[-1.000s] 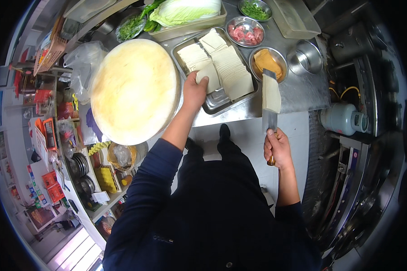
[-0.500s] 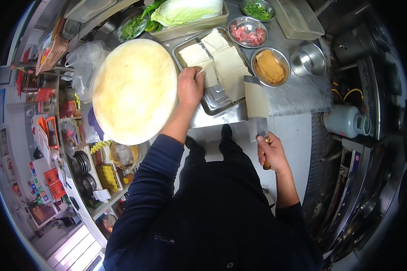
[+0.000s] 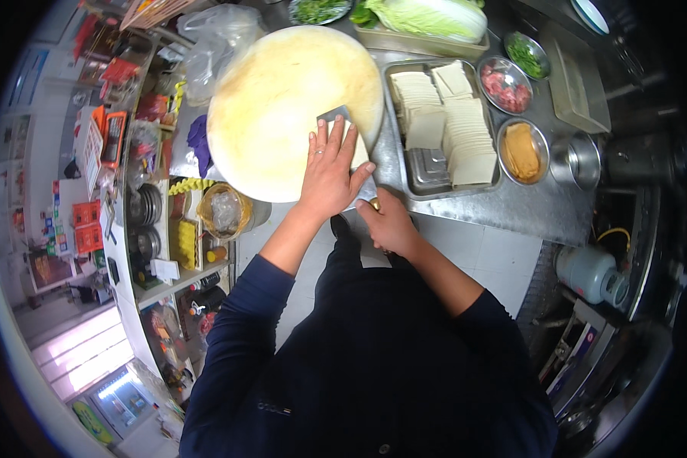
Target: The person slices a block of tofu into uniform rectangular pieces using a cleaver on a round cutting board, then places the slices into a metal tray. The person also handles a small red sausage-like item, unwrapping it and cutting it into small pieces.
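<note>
My left hand [image 3: 330, 174] lies flat with fingers stretched out, over a pale square slice [image 3: 359, 153] on a cleaver's blade. The kind of slice is not certain; it looks like tofu. Gripped by its handle in my right hand [image 3: 390, 224], the cleaver [image 3: 367, 191] reaches over the near right edge of a big round cutting board [image 3: 282, 99]. Its dark far end shows beyond my left fingertips, and my hand hides much of the blade. Right of the board, a metal tray [image 3: 427, 166] holds overlapping rows of similar pale slices [image 3: 466, 137].
Behind the tray sits a pan of napa cabbage [image 3: 427, 17]. To the right stand bowls of chopped greens [image 3: 525, 55], raw meat pieces [image 3: 505, 85] and tan folded sheets [image 3: 522, 151], plus a metal pot [image 3: 575, 161]. A gas cylinder [image 3: 588, 271] is at lower right.
The cleaver with the pale slice has moved left from beside the tray to the cutting board. My left hand has left the tray's slices and now lies on the blade's slice. The view shifted.
</note>
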`<action>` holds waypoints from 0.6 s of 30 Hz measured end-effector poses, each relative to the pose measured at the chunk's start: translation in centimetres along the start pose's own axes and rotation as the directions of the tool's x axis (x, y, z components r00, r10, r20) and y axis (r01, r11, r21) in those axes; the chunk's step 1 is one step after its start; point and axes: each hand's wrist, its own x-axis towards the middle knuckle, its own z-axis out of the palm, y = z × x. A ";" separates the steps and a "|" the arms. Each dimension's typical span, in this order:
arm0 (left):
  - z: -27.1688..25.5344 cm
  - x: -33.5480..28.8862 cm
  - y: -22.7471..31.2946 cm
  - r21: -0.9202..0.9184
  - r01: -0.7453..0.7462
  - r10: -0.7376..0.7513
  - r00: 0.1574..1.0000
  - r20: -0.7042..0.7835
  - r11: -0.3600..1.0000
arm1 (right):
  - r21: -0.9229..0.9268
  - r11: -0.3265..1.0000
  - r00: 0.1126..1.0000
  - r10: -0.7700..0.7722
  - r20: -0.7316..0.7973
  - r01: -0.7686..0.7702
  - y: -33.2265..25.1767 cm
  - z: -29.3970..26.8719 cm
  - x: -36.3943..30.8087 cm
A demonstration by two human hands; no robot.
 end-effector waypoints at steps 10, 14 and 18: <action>1.9 -0.6 -5.8 0.069 0.071 -0.077 0.992 0.099 0.995 | -0.075 0.992 0.993 -0.098 0.068 0.103 3.7 -0.1 -1.2; 1.7 -0.6 -5.8 0.108 0.055 -0.068 0.990 0.126 0.993 | -0.010 0.989 0.988 0.150 0.033 -0.150 6.2 -4.0 -4.7; 1.5 -0.8 -6.0 -0.035 0.070 -0.069 0.998 0.007 0.997 | 0.023 0.993 0.992 0.119 -0.033 -0.118 5.1 -5.2 -3.5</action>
